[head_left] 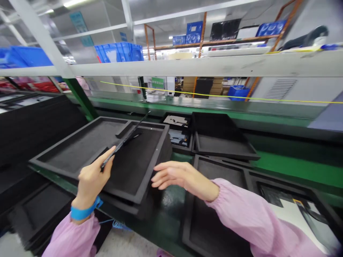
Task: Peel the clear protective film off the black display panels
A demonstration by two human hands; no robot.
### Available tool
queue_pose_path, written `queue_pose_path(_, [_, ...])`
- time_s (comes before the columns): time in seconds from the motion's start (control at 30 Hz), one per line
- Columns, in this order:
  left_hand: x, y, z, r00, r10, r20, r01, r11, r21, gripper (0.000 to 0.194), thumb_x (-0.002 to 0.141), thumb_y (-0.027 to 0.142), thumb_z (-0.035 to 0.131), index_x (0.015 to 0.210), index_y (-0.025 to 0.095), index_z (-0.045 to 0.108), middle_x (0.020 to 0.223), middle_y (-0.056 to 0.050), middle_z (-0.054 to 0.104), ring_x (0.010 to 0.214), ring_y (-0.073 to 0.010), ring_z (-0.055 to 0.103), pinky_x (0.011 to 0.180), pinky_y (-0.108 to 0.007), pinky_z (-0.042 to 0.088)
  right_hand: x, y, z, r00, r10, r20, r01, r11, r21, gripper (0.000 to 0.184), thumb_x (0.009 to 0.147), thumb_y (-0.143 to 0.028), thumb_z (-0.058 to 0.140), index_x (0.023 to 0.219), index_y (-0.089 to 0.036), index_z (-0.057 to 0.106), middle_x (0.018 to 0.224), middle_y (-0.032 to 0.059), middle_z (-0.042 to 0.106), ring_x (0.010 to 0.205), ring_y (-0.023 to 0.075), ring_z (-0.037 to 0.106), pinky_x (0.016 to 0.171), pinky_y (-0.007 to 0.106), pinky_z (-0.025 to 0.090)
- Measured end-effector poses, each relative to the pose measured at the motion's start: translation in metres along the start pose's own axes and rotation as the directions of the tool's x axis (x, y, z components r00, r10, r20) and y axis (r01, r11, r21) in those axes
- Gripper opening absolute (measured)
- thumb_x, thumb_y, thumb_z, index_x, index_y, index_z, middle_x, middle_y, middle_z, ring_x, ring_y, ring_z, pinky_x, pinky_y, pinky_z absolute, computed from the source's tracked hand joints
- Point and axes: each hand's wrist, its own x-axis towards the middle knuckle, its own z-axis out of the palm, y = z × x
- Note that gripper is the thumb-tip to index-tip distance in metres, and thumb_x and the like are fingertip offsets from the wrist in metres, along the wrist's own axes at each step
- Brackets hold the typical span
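Note:
My left hand (pixel 93 176), with a blue wrist strap (pixel 83 213), pinches a thin dark display panel (pixel 125 140) at its near end. The panel is tilted and seen almost edge-on, above a black foam tray (pixel 134 164) with two recesses. Another small dark piece, perhaps a flap of the panel, shows beside it. My right hand (pixel 178 175) hovers by the tray's right edge, fingers stretched out and holding nothing. Below my right forearm lies a second foam tray (pixel 199 221); a pale panel with a flex cable (pixel 292 214) rests in its right recess.
Behind stand a tray holding panels (pixel 177 134) and a tilted black tray (pixel 225 142). Stacked black trays (pixel 40 132) fill the left side. A green post (pixel 80 98) and a white crossbar (pixel 187 67) frame the bench. A yellow cord (pixel 187 92) stretches across.

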Motion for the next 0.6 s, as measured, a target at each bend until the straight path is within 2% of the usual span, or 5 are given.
queue_pose_path(0.13, [0.002,0.014,-0.013,0.997,0.016,0.076,-0.009,0.996,-0.084,0.062,0.084,0.005,0.066,0.141,0.022,0.048,0.102,-0.002,0.078,0.069,-0.0152,0.074,0.065,-0.021,0.058,0.046,-0.008,0.057,0.999,-0.012,0.041,0.002,0.975,0.221,0.092,0.059,-0.063,0.084,0.126,-0.014,0.045,0.122,0.0135,0.057,0.115,0.0228,0.057,0.100,0.036,0.049])
queue_pose_path(0.3, [0.032,0.052,-0.036,0.951,0.238,0.195,-0.163,0.927,-0.338,0.054,0.083,-0.010,0.048,0.132,0.012,0.055,0.121,-0.017,0.069,0.119,-0.0270,0.063,0.101,-0.042,0.053,0.051,-0.011,0.066,0.956,-0.125,-0.266,0.213,0.919,0.333,0.057,0.054,-0.041,0.085,0.096,-0.014,0.057,0.103,0.0062,0.063,0.102,0.0254,0.060,0.085,0.037,0.056])
queue_pose_path(0.47, [0.053,0.097,-0.050,0.916,0.294,0.274,-0.117,0.847,-0.518,0.044,0.086,0.012,0.066,0.128,0.019,0.055,0.137,-0.023,0.055,0.135,-0.0347,0.047,0.106,-0.065,0.041,0.011,-0.018,0.012,0.792,-0.115,-0.600,0.346,0.894,0.285,0.035,0.058,-0.020,0.079,0.086,-0.011,0.059,0.088,0.0050,0.063,0.089,0.0215,0.062,0.073,0.028,0.056])
queue_pose_path(0.53, [0.043,0.107,-0.057,0.916,0.278,0.288,-0.030,0.765,-0.644,0.045,0.085,0.017,0.068,0.128,0.018,0.053,0.141,-0.022,0.052,0.140,-0.0329,0.039,0.110,-0.063,0.037,-0.001,-0.028,-0.028,0.671,-0.114,-0.732,0.409,0.881,0.237,0.022,0.070,-0.013,0.072,0.087,-0.009,0.059,0.083,0.0049,0.062,0.079,0.0166,0.061,0.067,0.024,0.055])
queue_pose_path(0.6, [0.027,0.111,-0.063,0.885,0.342,0.316,0.061,0.588,-0.807,0.043,0.088,0.013,0.062,0.129,0.016,0.051,0.141,-0.018,0.054,0.142,-0.0272,0.038,0.113,-0.053,0.038,-0.008,-0.042,-0.072,0.523,-0.134,-0.842,0.485,0.859,0.165,0.008,0.085,-0.010,0.062,0.091,-0.008,0.057,0.084,0.0039,0.059,0.074,0.0116,0.059,0.066,0.021,0.053])
